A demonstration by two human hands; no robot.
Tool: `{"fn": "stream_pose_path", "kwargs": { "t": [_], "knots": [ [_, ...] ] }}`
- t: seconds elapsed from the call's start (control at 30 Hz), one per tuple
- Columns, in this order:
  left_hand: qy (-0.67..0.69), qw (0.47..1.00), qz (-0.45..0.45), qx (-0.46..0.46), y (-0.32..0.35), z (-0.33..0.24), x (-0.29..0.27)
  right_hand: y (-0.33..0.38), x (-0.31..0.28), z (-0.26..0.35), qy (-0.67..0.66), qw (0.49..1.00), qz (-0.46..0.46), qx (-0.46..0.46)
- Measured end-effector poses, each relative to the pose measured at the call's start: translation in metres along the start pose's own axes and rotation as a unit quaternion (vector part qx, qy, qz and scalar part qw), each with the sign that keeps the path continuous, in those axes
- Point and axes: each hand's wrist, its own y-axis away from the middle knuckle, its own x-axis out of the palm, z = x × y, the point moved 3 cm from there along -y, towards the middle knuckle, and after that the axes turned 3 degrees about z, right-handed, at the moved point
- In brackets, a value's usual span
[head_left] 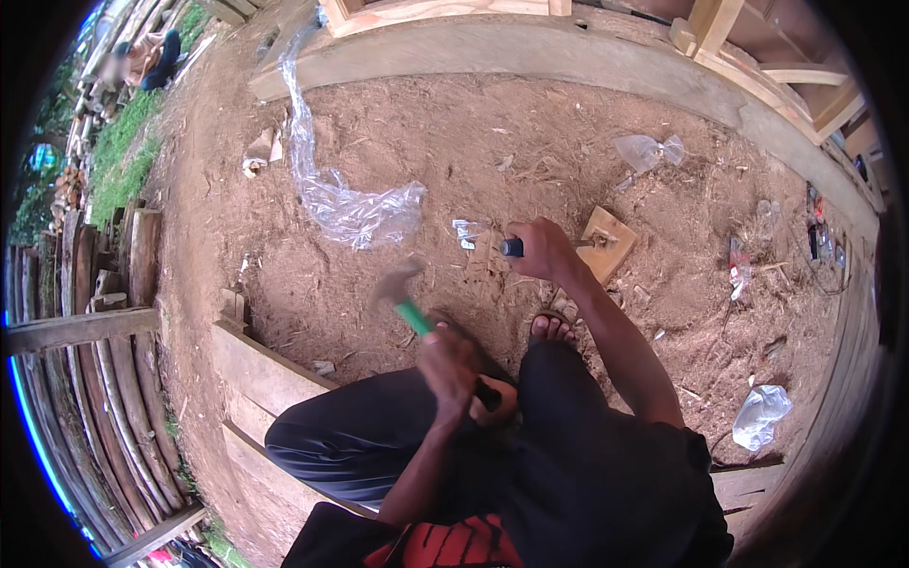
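My left hand is closed around a hammer with a green shaft and a dark grip end. Its metal head, smeared by motion, is up to the left, above the dirt and apart from other things. Further forward, my right hand grips a dark-handled tool, whose butt sticks out toward the left. From the other side of that fist, its thin shaft reaches over a small square wooden block on the ground. The tip's shape and whether it touches the wood are too small to tell.
Crumpled clear plastic sheeting lies ahead to the left. A knotted plastic bag and a whitish bag are at the right. Wooden beams border the far side; planks stand near my left leg. A person sits far left.
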Motion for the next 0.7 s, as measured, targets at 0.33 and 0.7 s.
{"fn": "stream_pose_path", "kwargs": {
  "t": [0.33, 0.7],
  "knots": [
    [-0.222, 0.967, 0.111, -0.054, -0.019, 0.001, 0.029, 0.006, 0.003, -0.003, 0.028, 0.999, 0.023, 0.006],
    [0.185, 0.954, 0.210, -0.107, -0.028, 0.045, 0.007, 0.009, 0.001, -0.010, 0.047, 0.998, 0.040, 0.025]
  ]
}}
